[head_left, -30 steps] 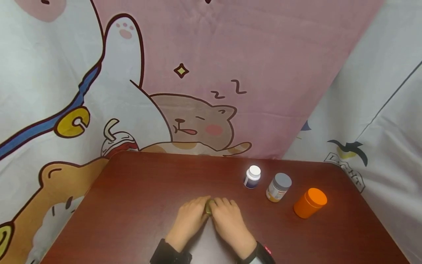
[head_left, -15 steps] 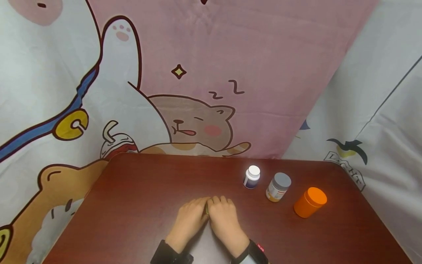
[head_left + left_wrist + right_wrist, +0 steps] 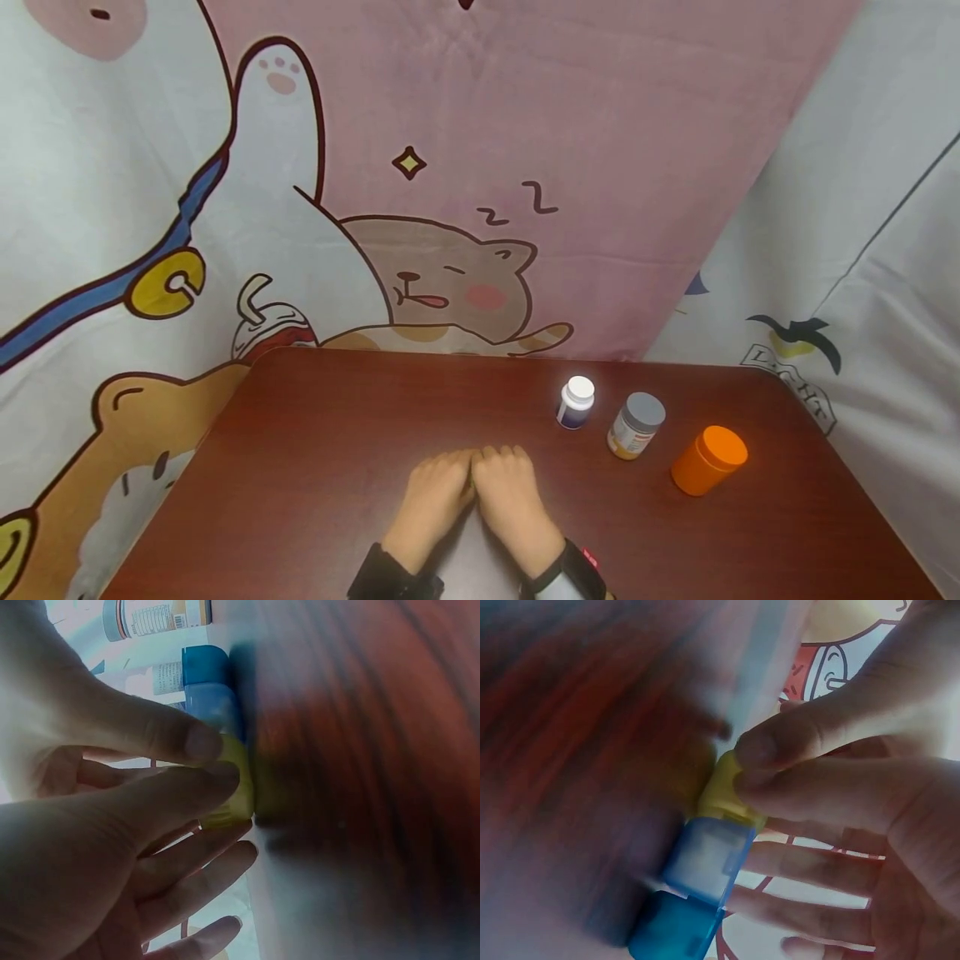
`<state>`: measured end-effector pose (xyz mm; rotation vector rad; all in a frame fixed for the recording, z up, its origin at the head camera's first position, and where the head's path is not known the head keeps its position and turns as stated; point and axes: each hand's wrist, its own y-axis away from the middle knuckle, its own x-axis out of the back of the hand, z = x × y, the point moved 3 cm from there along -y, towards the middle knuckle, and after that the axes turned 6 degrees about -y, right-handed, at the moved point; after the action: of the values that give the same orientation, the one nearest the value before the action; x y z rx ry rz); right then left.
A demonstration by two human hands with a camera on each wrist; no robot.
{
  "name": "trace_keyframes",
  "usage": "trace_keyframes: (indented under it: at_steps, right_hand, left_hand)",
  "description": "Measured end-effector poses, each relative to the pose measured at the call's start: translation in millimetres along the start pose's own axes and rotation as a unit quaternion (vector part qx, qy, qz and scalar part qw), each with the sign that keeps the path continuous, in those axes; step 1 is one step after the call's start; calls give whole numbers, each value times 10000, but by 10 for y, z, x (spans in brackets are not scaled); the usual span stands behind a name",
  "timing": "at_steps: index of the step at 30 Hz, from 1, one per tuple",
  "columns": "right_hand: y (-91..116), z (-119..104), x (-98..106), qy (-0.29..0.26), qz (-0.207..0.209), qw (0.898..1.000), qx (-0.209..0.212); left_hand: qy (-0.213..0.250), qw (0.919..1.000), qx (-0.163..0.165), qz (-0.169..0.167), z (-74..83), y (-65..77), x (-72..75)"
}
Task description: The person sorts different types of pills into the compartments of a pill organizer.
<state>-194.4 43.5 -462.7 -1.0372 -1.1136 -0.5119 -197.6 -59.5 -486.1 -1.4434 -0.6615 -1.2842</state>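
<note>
Both hands meet at the table's near middle around a small pill organizer (image 3: 705, 859) with yellow, clear-blue and teal compartments. My left hand (image 3: 431, 500) holds it at its yellow end. On the other side my right hand (image 3: 508, 500) grips it, with its fingers behind the blue part. Both thumbs press side by side on the yellow compartment (image 3: 238, 799) in the left wrist view. From the head view the organizer is almost wholly hidden by the hands. Whether the yellow lid is raised, I cannot tell.
To the right of the hands stand a small white-capped bottle (image 3: 576, 404), a grey-lidded jar (image 3: 633, 427) and an orange jar (image 3: 708, 462). The dark wooden table (image 3: 337, 400) ends at a printed cartoon cloth (image 3: 637, 167) behind it.
My right hand has shifted slightly left against my left hand. The bit of organizer seen between them is now covered. Bottle and jars have stayed put.
</note>
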Motion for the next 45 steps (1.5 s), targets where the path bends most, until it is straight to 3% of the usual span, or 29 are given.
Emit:
trace_keyframes:
  at_steps: [8,29,45]
  right_hand:
    - [-6,19,-10,89,283,9991,290]
    - [0,2,-1,335,479,9971,480]
    - [-1,6,0,403,585,9960,548]
  left_hand:
    - [14,10000,-18,32,21,-30,43]
    - [114,9995,174,-241,27,-23,20]
    - [186,9993,253,-180,32,-29,34]
